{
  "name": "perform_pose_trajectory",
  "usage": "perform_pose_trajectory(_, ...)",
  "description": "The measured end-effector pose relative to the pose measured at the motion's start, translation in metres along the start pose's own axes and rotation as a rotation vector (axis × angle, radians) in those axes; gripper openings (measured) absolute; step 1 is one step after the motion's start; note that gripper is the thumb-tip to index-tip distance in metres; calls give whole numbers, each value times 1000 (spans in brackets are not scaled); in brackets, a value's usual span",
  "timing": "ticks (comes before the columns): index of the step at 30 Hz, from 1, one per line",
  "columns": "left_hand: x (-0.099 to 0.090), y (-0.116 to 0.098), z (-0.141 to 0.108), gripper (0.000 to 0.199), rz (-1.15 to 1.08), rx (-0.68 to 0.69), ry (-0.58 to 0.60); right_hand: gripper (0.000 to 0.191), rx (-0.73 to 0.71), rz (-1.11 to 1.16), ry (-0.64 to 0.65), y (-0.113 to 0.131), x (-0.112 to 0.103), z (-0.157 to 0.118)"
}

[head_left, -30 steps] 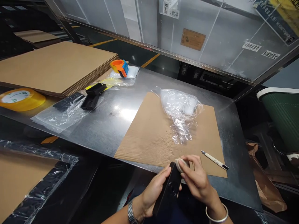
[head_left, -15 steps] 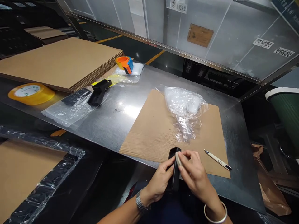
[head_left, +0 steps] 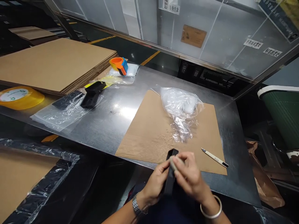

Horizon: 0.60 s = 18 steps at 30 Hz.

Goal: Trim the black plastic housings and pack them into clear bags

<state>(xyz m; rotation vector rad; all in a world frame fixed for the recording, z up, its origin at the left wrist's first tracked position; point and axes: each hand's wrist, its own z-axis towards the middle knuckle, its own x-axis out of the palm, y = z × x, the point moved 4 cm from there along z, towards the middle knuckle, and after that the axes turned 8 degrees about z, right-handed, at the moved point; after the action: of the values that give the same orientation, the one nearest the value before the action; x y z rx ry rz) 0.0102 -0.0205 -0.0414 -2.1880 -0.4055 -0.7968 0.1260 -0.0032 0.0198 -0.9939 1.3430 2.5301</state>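
My left hand [head_left: 155,182] is closed around a long black open-sided part [head_left: 170,183], tilted up near the table's front edge. In my right hand [head_left: 190,174], slightly blurred, the fingers pinch a small beige pad [head_left: 173,163] and press it against the part's side edge. What the pad is made of I cannot tell. Beyond my hands lies a brown cardboard sheet [head_left: 142,133]. On it rest a crumpled clear plastic bag [head_left: 179,105] with white material inside and a cream-handled craft knife [head_left: 215,157] marked A26.
At the left are a stack of cardboard [head_left: 58,62], a yellow tape roll [head_left: 21,98], an orange-and-blue tape dispenser [head_left: 120,65], black parts [head_left: 92,95] and flat plastic bags [head_left: 63,112]. A green bin [head_left: 280,112] stands right of the metal table [head_left: 98,124].
My right hand has shifted slightly left with the beige pad along the black part, which is turned a little. The whole view has moved slightly.
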Motion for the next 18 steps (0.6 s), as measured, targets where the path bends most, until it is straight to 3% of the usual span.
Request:
perform_pose_trajectory(2, -4, -1, 7, 20, -52, 28, -80, 54, -44, 4, 75, 16, 15, -9)
perform_pose_trajectory(5, -5, -1, 15, 8, -164, -42, -69, 56, -145, -44, 81, 34, 34, -28)
perform_pose_trajectory(7, -2, -3, 16, 8, -215, -92, -50, 54, -186, -102, 18, 36, 38, -38)
perform_pose_trajectory(10, 6, -7, 13, 4, -243, -89, -76, 56, -132, -227, -138, 29, 32, -43)
perform_pose_trajectory(12, 14, -9, 9, 14, -236, -56, -112, 57, -92, -303, -200, 26, 25, -37)
perform_pose_trajectory(15, 21, -11, 5, 41, -219, 21, -172, 53, -103, -338, -182, 28, 23, -24)
perform_pose_trajectory(18, 17, -10, 6, 38, -246, 5, -190, 47, -194, -335, -172, 30, 29, -23)
